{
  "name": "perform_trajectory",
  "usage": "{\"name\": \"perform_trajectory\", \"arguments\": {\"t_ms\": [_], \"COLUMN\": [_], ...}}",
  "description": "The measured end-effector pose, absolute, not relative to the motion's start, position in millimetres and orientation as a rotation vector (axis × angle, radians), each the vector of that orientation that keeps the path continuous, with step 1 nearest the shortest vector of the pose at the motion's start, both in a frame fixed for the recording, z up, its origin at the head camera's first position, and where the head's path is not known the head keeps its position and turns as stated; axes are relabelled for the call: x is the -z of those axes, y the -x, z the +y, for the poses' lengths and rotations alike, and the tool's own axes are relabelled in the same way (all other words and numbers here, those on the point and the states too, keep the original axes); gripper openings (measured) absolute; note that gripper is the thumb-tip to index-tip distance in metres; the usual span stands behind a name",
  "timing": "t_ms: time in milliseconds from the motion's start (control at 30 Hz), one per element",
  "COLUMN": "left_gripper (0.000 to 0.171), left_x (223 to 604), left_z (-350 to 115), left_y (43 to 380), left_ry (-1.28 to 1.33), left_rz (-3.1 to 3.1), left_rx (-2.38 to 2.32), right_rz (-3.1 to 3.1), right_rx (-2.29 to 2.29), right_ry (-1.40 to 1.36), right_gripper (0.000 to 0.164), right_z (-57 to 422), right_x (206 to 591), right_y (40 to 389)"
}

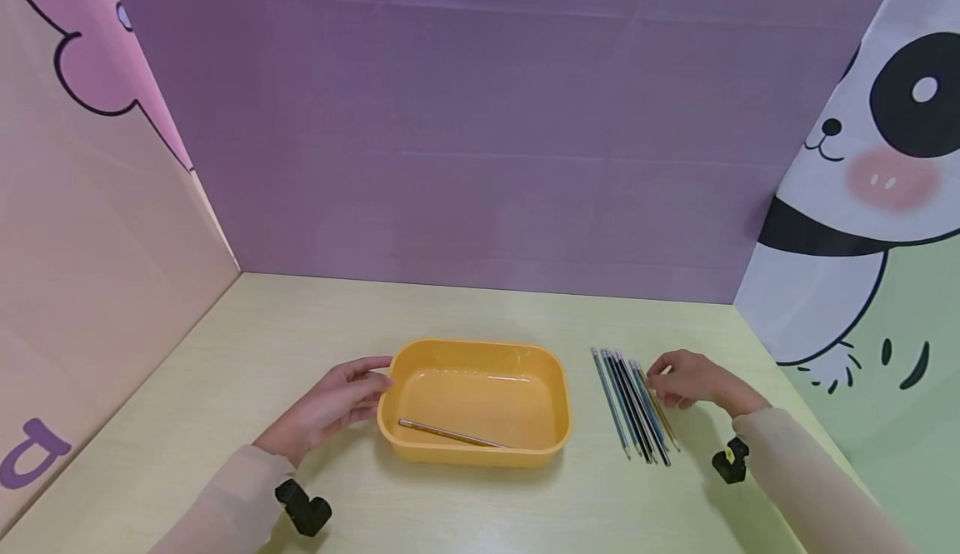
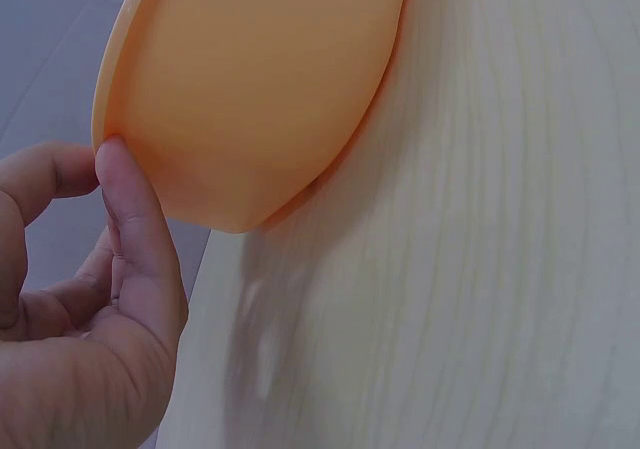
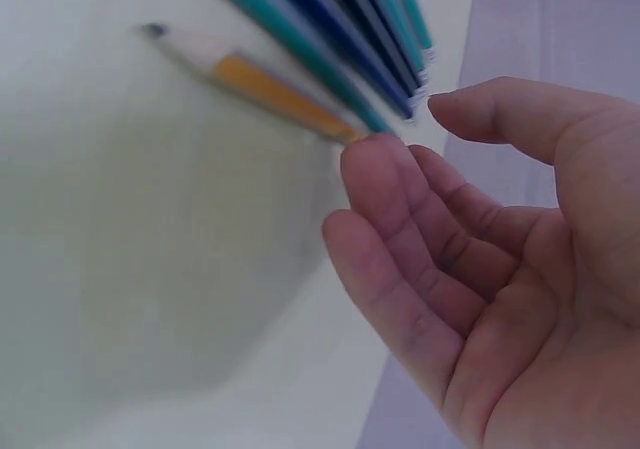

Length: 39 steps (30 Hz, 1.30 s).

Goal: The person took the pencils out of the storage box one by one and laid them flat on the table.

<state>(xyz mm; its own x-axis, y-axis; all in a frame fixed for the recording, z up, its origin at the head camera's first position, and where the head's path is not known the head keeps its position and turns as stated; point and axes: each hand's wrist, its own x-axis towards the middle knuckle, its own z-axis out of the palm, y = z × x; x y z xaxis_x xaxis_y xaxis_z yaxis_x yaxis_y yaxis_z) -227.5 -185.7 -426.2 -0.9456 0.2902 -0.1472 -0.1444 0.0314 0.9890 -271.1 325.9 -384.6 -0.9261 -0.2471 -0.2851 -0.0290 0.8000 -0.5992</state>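
Orange plastic forms the shallow tray (image 1: 557, 408) that sits on the pale wood-grain table (image 1: 465, 504), a little left of the table's middle. At its left end the left hand (image 1: 330, 408) is laid against the rim: in the left wrist view the thumb (image 2: 135, 229) is seen pressed to the tray's outer wall with the fingers loosely bent behind it, so the tray is steadied by touch, not gripped. Because nothing is closed round the rim, the tray could be nudged rightward or turned on the smooth table if the thumb were pushed harder.

Inside the tray a single pencil (image 1: 452, 434) is lying slantwise along the near wall. It could be rolled or rattled about if the tray were jolted.

Well apart to the right, a row of pencils (image 1: 628, 404) is laid side by side on the table, tips toward the near edge. The right hand (image 1: 693, 381) is held at the row's right edge, fingers relaxed and slightly curved, with nothing pinched. In the right wrist view the fingertips (image 3: 372, 159) are seen just at the blunt end of the yellow pencil (image 3: 270, 94), the outermost of the row; whether it is actually touched cannot be told from the blurred picture. A careless sweep here could scatter the neighbouring blue and green pencils, or the round yellow one could be sent rolling toward the table's right edge.
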Motion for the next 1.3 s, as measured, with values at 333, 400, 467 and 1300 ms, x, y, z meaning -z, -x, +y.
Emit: {"name": "perform_trajectory", "arguments": {"t_ms": [333, 400, 467, 1300], "left_gripper": [0.062, 0.061, 0.062, 0.062], "left_x": [425.2, 425.4, 425.2, 424.4], "left_z": [-185.4, -185.4, -185.3, -186.0], "left_y": [228.3, 228.6, 228.6, 228.6], "left_ry": [-0.122, -0.123, -0.137, -0.116], "left_rz": [2.01, 2.011, 2.01, 2.019], "left_rx": [-1.981, -1.982, -1.98, -1.971], "right_rz": [2.645, 2.635, 2.624, 2.604], "right_rx": [0.824, 0.815, 0.804, 0.58], "right_ry": [0.417, 0.438, 0.453, 0.723], "right_gripper": [0.03, 0.027, 0.025, 0.021], "right_z": [296.4, 287.6, 279.2, 184.6], "right_x": [351.2, 346.7, 343.5, 319.1], "right_y": [276.7, 277.3, 278.2, 276.7]}}
